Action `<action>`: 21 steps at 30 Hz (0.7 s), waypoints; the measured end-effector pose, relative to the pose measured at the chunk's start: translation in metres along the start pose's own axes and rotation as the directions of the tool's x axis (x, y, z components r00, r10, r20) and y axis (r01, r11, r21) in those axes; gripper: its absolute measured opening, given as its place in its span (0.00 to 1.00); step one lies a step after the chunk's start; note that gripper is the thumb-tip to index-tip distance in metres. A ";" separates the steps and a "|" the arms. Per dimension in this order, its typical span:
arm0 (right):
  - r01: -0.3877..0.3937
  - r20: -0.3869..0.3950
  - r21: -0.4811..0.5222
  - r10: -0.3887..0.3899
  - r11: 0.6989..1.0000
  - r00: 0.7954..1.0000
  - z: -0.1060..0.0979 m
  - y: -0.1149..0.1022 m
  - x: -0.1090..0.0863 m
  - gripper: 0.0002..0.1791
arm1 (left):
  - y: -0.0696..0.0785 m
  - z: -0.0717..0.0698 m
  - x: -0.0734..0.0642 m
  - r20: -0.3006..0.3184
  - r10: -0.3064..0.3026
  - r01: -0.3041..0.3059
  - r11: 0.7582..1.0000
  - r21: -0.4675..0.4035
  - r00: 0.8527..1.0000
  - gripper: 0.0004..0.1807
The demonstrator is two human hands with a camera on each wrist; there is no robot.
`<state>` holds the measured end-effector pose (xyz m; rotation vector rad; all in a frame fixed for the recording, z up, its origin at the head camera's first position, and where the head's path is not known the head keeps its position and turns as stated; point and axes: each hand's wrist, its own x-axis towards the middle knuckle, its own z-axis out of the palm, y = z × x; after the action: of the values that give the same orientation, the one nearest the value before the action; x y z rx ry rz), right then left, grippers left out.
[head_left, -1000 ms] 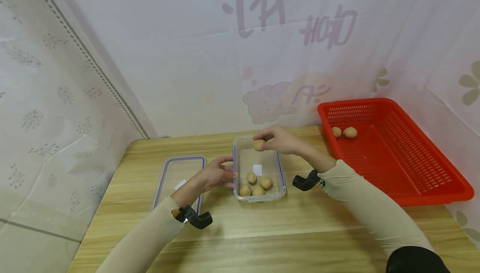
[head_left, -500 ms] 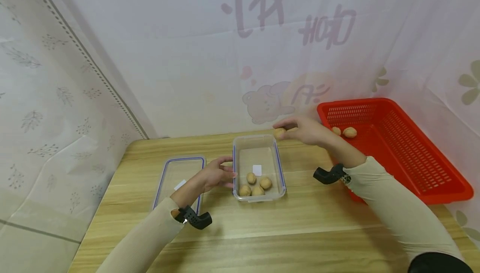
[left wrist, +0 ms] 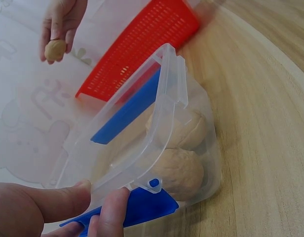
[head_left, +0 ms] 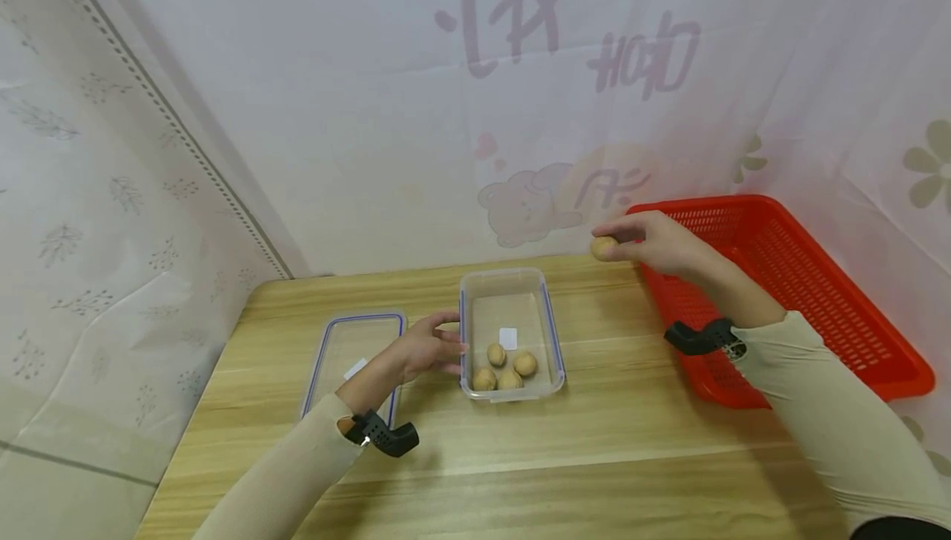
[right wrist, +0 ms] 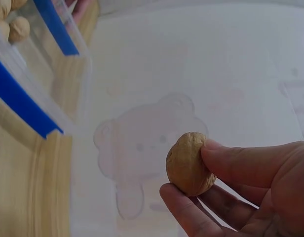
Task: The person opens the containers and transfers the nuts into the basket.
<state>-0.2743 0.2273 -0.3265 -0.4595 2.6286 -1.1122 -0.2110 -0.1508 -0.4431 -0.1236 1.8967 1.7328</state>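
A walnut [head_left: 603, 248] is pinched between the thumb and fingers of my right hand [head_left: 664, 244], in the air at the basket's left rim. The right wrist view shows the same walnut [right wrist: 190, 164] close up. My left hand [head_left: 429, 348] grips the left side of a clear plastic food container [head_left: 508, 277]. In the left wrist view, its thumb lies at the rim and its fingers at the blue side clasp [left wrist: 147, 206]. Several walnuts [head_left: 524, 363] lie at the container's near end, by a small white label [head_left: 508, 338].
A red perforated plastic basket [head_left: 839, 333] stands on the right; my right hand and forearm cover part of it. The container's clear lid [head_left: 355, 340] with a blue seal lies left on the wooden table [head_left: 520, 466]. A printed white cloth [head_left: 357, 152] hangs behind.
My right hand has carried the walnut from above the container rightward to the basket's edge. The walnuts seen in the basket earlier are now hidden. My left hand has stayed at the container.
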 end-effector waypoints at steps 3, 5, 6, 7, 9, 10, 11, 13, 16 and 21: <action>-0.072 -0.016 0.044 0.073 0.996 0.997 -0.009 0.006 -0.004 0.26 | 0.000 -0.001 0.000 0.005 0.002 -0.002 1.000 -0.003 1.000 0.37; -0.117 -0.011 0.102 0.119 0.988 0.993 -0.015 0.011 -0.006 0.28 | -0.001 -0.002 0.000 0.010 0.003 -0.003 1.000 -0.006 1.000 0.37; -0.132 -0.009 0.129 0.134 0.983 0.991 -0.018 0.013 -0.008 0.29 | -0.001 -0.002 0.000 0.012 0.003 -0.003 1.000 -0.008 1.000 0.37; -0.140 -0.003 0.153 0.142 0.978 0.990 -0.021 0.015 -0.009 0.29 | -0.001 -0.002 0.000 0.015 0.003 -0.003 1.000 -0.009 1.000 0.38; -0.154 0.003 0.189 0.157 0.970 0.988 -0.027 0.019 -0.012 0.30 | -0.001 -0.002 0.000 0.019 0.002 -0.001 1.000 -0.012 1.000 0.38; -0.160 0.001 0.196 0.163 0.968 0.987 -0.029 0.021 -0.014 0.30 | -0.001 -0.002 0.000 0.019 0.002 -0.001 1.000 -0.013 1.000 0.38; -0.165 -0.001 0.209 0.169 0.964 0.986 -0.030 0.023 -0.014 0.30 | -0.001 -0.002 0.000 0.019 0.002 -0.002 1.000 -0.013 1.000 0.38; -0.171 -0.010 0.222 0.178 0.960 0.984 -0.033 0.029 -0.015 0.31 | 0.000 -0.001 0.000 0.017 0.001 -0.001 1.000 -0.014 1.000 0.38; -0.176 -0.042 0.174 0.186 0.969 0.982 -0.037 0.040 -0.015 0.35 | 0.001 -0.001 -0.001 0.016 -0.001 0.001 1.000 -0.015 1.000 0.38; -0.208 -0.080 0.097 0.216 0.973 0.973 -0.046 0.062 -0.013 0.40 | 0.001 -0.001 -0.001 0.015 -0.005 0.005 1.000 -0.009 1.000 0.38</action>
<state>-0.2903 0.3028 -0.3389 -0.1079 2.6158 -1.1968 -0.2106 -0.1519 -0.4419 -0.1181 1.8760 1.7349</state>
